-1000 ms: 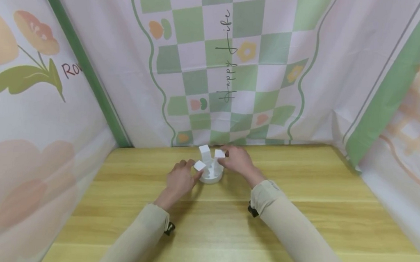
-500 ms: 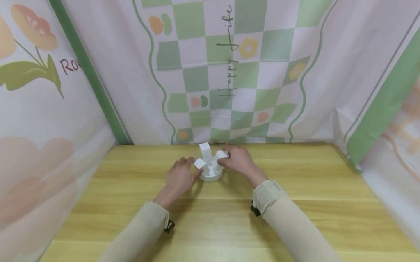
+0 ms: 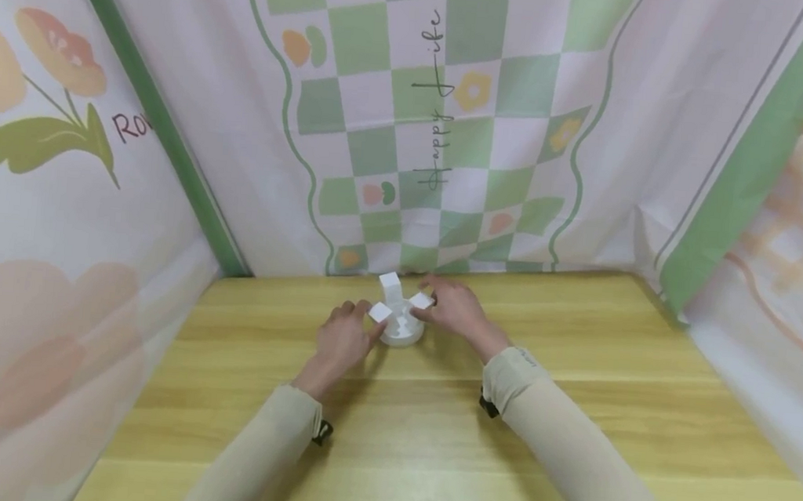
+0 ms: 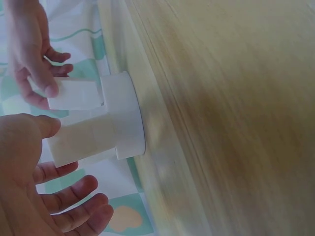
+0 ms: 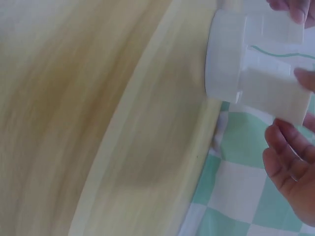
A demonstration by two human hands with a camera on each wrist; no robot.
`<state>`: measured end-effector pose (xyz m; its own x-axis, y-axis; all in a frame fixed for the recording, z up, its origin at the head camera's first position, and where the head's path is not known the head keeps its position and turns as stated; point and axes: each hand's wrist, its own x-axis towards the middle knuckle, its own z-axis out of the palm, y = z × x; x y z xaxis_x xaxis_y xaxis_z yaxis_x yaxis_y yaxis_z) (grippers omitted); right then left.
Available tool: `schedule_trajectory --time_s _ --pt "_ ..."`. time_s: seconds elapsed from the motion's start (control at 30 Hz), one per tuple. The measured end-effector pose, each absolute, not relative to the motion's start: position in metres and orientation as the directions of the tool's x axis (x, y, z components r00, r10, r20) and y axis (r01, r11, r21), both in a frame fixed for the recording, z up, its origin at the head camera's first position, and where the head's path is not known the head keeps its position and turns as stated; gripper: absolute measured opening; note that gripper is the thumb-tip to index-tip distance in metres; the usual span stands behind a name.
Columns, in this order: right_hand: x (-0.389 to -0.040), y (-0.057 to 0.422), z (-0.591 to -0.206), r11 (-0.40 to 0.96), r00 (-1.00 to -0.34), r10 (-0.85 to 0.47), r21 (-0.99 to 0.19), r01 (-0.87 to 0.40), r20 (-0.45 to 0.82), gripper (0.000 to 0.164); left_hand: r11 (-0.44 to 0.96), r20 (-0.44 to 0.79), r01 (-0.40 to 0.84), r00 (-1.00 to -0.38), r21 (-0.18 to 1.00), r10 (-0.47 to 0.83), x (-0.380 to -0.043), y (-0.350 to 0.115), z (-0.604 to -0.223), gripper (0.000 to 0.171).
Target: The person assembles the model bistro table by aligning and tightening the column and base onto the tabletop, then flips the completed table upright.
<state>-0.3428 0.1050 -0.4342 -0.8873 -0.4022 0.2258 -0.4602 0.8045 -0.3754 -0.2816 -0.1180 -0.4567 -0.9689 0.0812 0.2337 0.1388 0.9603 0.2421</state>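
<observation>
A white round base [image 3: 401, 339] stands on the table near its back edge, with three white square-ended blocks rising from it. My left hand [image 3: 343, 342] pinches the left block [image 3: 380, 312] between thumb and index finger; in the left wrist view its other fingers spread loosely below. The right block [image 3: 422, 301] is pinched near its top by my right hand [image 3: 459, 308], and the right wrist view shows that block [image 5: 275, 93] leaning outward from the base [image 5: 224, 54]. Nothing holds the back block [image 3: 390, 287], which rises between the two hands.
The wooden table [image 3: 393, 446] reaches towards me. Right behind the base hangs a green-and-white checked cloth [image 3: 411, 125]. Printed cloths also close off the left side [image 3: 51, 294] and the right side [image 3: 787, 297].
The right block has turned and shifted slightly outward and towards me in my right hand's pinch. My left hand and the base have stayed almost in place.
</observation>
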Motion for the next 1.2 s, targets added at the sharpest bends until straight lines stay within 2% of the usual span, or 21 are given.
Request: schedule_trajectory --time_s 0.17,0.33,0.4,0.57,0.8,0.97,1.2 --pt "-0.34 0.108 -0.435 0.765 -0.829 -0.514 -0.319 -0.559 0.221 0.055 0.96 0.258 0.144 -0.963 0.238 0.081 -0.278 -0.12 -0.461 0.055" --pt "-0.341 0.105 -0.437 0.784 -0.859 -0.466 -0.353 -0.511 0.211 0.036 0.958 0.259 0.144 -0.963 0.248 0.077 -0.278 -0.12 -0.462 0.054" --pt "-0.342 0.103 -0.437 0.798 -0.878 -0.435 -0.366 -0.478 0.198 0.034 0.957 0.254 0.142 -0.964 0.253 0.076 -0.278 -0.12 -0.461 0.054" --pt "-0.342 0.098 -0.435 0.791 -0.871 -0.451 -0.365 -0.491 0.194 0.036 0.956 0.258 0.152 -0.963 0.253 0.085 -0.279 -0.119 -0.459 0.055" --pt "-0.343 0.099 -0.435 0.769 -0.832 -0.497 -0.32 -0.553 0.244 0.057 0.956 0.289 0.169 -0.953 0.241 0.095 -0.279 -0.119 -0.457 0.054" --pt "-0.344 0.096 -0.437 0.756 -0.809 -0.525 -0.293 -0.586 0.263 0.054 0.958 0.272 0.161 -0.958 0.238 0.094 -0.279 -0.119 -0.456 0.056" --pt "-0.346 0.094 -0.434 0.781 -0.843 -0.479 -0.321 -0.536 0.242 0.04 0.96 0.27 0.144 -0.96 0.239 0.077 -0.281 -0.117 -0.459 0.055"
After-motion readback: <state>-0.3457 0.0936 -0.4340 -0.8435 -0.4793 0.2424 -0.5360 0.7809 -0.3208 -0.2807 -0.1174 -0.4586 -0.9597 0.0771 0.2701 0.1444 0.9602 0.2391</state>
